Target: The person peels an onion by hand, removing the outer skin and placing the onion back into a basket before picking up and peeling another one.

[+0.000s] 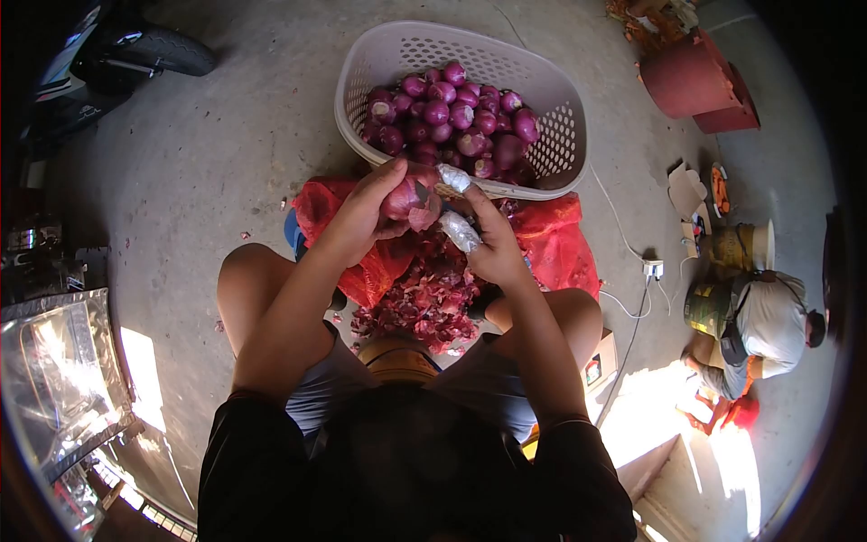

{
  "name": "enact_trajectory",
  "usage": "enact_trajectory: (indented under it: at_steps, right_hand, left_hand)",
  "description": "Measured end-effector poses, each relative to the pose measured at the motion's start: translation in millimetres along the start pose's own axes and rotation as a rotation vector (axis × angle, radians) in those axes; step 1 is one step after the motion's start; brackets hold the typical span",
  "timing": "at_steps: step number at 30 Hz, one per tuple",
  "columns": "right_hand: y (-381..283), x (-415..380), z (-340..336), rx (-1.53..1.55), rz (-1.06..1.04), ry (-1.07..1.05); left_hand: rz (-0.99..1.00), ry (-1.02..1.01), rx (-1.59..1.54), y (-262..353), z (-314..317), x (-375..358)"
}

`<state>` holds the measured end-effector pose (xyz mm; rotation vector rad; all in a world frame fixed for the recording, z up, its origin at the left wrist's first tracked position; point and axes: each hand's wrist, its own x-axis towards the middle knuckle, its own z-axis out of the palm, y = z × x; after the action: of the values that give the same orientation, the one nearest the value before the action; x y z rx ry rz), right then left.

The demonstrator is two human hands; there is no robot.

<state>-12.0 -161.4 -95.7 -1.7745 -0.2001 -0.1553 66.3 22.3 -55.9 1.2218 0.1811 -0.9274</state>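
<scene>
A red onion [405,202] with loose dry skin is held in my left hand [368,206], the thumb along its upper side. Beside it is my right hand [492,239], its thumb and index finger wrapped in silvery covering and spread apart with nothing between them. Just beyond both hands, a pale plastic basket [558,144] holds a heap of peeled purple onions [461,116]. Under my hands lies a pile of shed onion skins [417,303], with red mesh bag material [553,248] spread around it.
A motorbike wheel [172,51] stands at the upper left. To the right are red containers [691,77], a plug block [652,267] with cables across the concrete floor, and a cardboard box [603,359]. Another person [772,321] is bent over at the far right.
</scene>
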Motion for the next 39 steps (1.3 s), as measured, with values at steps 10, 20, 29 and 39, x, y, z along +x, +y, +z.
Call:
enact_trajectory:
  at_steps: [10,20,29,39]
  right_hand:
    - [-2,3,-8,0.046,0.143,0.052]
    - [-1,3,-22,-0.043,0.077,-0.022]
    - [-14,1,-27,0.052,0.177,-0.106]
    - [-27,-2,-46,0.465,0.359,-0.248]
  left_hand:
    - [0.061,-0.094,0.313,4,2,-8]
    - [0.112,-0.379,0.337,2,-6,-4]
    - [-0.022,-0.375,0.196,3,-18,-6]
    - [0.044,-0.559,0.197,20,-7,-22]
